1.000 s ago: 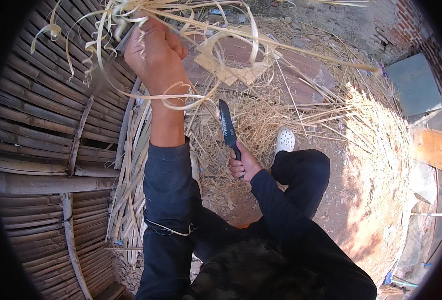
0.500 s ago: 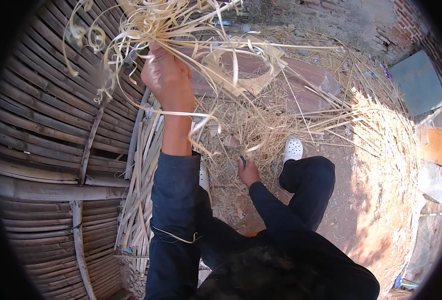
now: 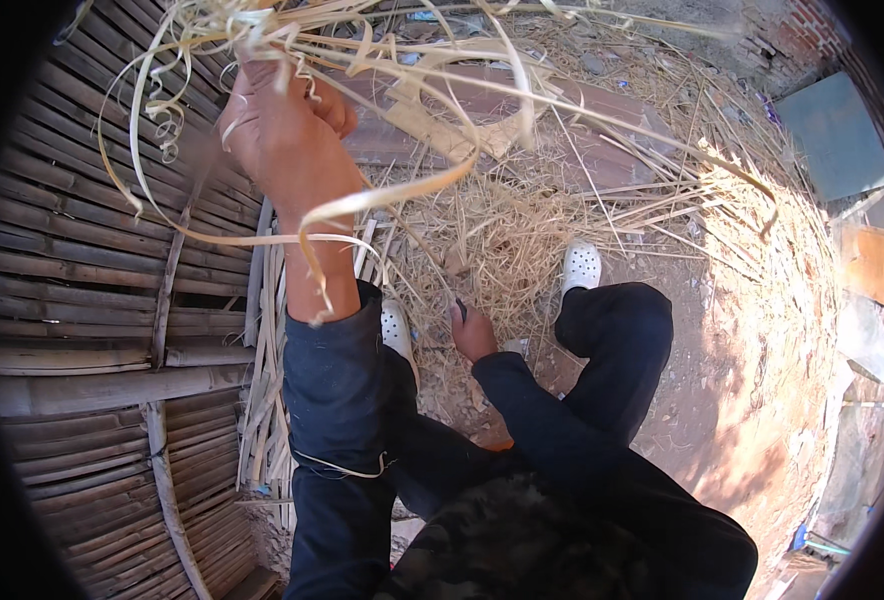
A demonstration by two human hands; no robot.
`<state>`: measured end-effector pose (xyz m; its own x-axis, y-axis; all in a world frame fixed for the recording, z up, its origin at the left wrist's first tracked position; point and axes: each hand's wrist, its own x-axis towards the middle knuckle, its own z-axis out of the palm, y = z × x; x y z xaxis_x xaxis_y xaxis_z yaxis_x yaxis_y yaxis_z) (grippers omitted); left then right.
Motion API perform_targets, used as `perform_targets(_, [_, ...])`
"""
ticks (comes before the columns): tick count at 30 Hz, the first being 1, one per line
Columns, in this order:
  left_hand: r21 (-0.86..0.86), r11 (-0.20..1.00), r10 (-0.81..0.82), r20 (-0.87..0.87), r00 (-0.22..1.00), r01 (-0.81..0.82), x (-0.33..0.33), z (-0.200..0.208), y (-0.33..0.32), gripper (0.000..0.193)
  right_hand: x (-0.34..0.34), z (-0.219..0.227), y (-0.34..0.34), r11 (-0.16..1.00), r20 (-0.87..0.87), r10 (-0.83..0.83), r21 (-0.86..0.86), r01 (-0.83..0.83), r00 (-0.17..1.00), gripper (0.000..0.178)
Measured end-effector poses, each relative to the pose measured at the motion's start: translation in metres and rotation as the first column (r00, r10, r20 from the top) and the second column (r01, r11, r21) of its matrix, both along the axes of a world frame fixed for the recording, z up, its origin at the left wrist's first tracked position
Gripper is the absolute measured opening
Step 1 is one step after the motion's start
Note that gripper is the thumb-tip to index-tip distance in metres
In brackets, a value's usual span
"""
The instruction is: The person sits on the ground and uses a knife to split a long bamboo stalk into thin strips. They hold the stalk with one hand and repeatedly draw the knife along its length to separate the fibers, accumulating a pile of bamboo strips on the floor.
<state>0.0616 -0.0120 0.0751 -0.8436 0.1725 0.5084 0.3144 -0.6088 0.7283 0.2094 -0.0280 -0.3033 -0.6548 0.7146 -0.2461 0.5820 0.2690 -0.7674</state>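
My left hand (image 3: 284,140) is raised high and is closed around a bunch of thin, curling bamboo strips (image 3: 362,40) that spread out over the top of the view. My right hand (image 3: 472,332) is low by my knee, gripping the handle of a dark knife (image 3: 461,308). Only a short bit of the knife shows above the fist; the blade points down into the straw and is hidden. White perforated shoes (image 3: 581,265) are on both feet, the left one (image 3: 396,328) partly behind my sleeve.
A wall of stacked bamboo poles (image 3: 102,300) fills the left. Split bamboo slats (image 3: 267,400) lean beside my left arm. Straw and shavings (image 3: 582,200) cover the dirt ground. Flat boards (image 3: 522,110) lie ahead; a grey panel (image 3: 830,140) and brick wall stand at the right.
The knife blade stood upright and plainly visible a second ago; my right hand has since dropped it toward the ground. My left hand keeps the strips raised and has shifted slightly.
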Motion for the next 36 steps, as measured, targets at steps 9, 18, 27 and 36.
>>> perform_targets(9, [0.058, 0.997, -0.056, -0.003, 0.998, 0.056, 0.002, 0.018, -0.025, 0.038, 0.003, -0.059, 0.009, 0.947, -0.017, -0.104, -0.309, 0.093, 0.994, 0.058])
perform_targets(18, [0.021, 0.975, 0.222, -0.047, 0.974, -0.222, -0.008, 0.025, -0.033, 0.040, -0.025, 0.049, 0.022, 0.996, -0.387, -0.055, -0.084, 0.024, 0.921, 0.041])
perform_targets(27, [0.009, 0.996, 0.092, -0.026, 0.995, -0.092, -0.024, 0.003, -0.042, 0.038, -0.023, 0.108, 0.005, 0.989, -0.469, 0.040, -0.106, -0.101, 0.882, 0.036])
perform_targets(36, [0.007, 0.995, 0.099, 0.031, 0.995, -0.100, -0.040, -0.003, -0.040, 0.048, 0.007, -0.093, 0.015, 0.999, 0.156, -0.053, 0.018, 0.051, 0.986, 0.046])
